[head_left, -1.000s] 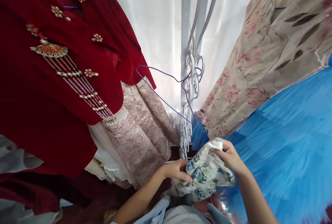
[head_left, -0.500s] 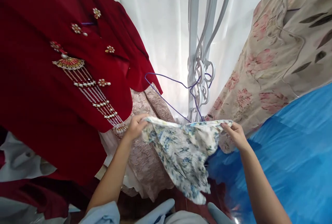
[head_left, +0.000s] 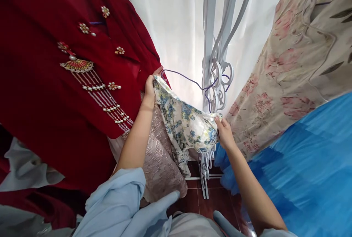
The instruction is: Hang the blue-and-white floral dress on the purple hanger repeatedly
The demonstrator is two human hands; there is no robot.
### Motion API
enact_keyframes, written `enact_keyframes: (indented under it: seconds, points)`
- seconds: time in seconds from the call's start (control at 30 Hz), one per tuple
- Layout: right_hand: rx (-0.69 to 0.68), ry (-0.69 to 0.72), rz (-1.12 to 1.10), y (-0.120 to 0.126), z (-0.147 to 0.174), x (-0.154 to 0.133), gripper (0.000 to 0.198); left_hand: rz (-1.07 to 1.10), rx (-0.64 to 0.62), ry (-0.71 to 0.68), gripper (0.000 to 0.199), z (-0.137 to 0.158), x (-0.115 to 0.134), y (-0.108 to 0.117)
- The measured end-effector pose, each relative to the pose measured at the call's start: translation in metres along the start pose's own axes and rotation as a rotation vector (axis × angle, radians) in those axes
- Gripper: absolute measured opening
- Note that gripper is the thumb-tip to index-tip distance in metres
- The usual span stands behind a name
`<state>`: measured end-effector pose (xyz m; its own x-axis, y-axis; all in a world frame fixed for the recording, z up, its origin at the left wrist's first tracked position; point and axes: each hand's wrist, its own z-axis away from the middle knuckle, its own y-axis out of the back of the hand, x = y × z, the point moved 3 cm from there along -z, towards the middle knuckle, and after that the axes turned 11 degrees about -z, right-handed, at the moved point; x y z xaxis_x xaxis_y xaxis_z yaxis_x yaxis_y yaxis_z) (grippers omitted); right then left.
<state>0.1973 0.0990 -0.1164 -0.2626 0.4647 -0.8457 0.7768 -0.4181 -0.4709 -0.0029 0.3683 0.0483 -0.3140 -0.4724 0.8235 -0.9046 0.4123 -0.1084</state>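
Grip of left hand (head_left: 150, 89) and right hand (head_left: 225, 133) closed, pinching a blue-flowered garment (head_left: 189, 123) by its edge, stretched in front of a purple hanger (head_left: 205, 89), red jacket (head_left: 82, 127) at left

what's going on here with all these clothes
A person holds a small floral garment spread between both hands: the left hand grips one upper corner, the right hand the other, lower down. Behind it, a purple wire hanger hangs from a white metal rack. The garment hides part of the hanger, so whether it is hooked on is unclear. A red jacket hangs to the left.
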Motion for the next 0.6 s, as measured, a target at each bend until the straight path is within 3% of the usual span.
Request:
enact_keyframes:
  seconds: [0.23, 0.4, 0.53, 0.6]
  points:
    - [-0.082, -0.037, 0.143, 0.029, 0.038, -0.061, 0.042, 0.118, -0.033, 0.214, 0.027, 0.021, -0.013, -0.012]
    - [-0.002, 0.004, 0.285, 0.052, 0.054, -0.096, 0.034, 0.089, -0.203, 0.361, 0.027, 0.062, -0.007, 0.015]
    - [0.094, 0.049, 0.376, 0.078, 0.048, -0.124, 0.031, -0.053, -0.437, 0.402, 0.031, 0.097, 0.007, 0.039]
    - [0.081, 0.001, 0.359, 0.091, 0.036, -0.131, 0.033, -0.156, -0.399, 0.331, 0.040, 0.111, 0.013, 0.042]
